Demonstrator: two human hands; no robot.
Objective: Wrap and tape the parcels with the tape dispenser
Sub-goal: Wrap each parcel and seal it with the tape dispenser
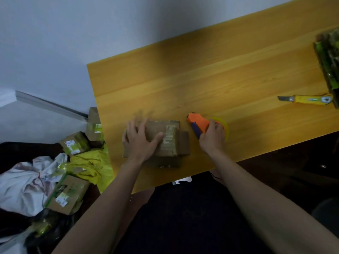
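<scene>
A brown cardboard parcel [169,138] lies near the front edge of the yellow wooden table [211,79], with old tape across its top and loose flaps at its right side. My left hand [141,140] rests flat on the parcel's left half, fingers spread and straight. To the right of the parcel, my right hand [212,137] grips the orange tape dispenser [199,121] with a purple part and a yellow-green tape roll. The dispenser's nose points toward the parcel's far right corner, a short gap away.
A yellow utility knife [308,99] with its blade out lies at the table's right, beside a green-taped parcel [328,57] at the right edge. On the floor at left are several cardboard boxes [67,194], yellow plastic [91,167] and a white bag [23,186].
</scene>
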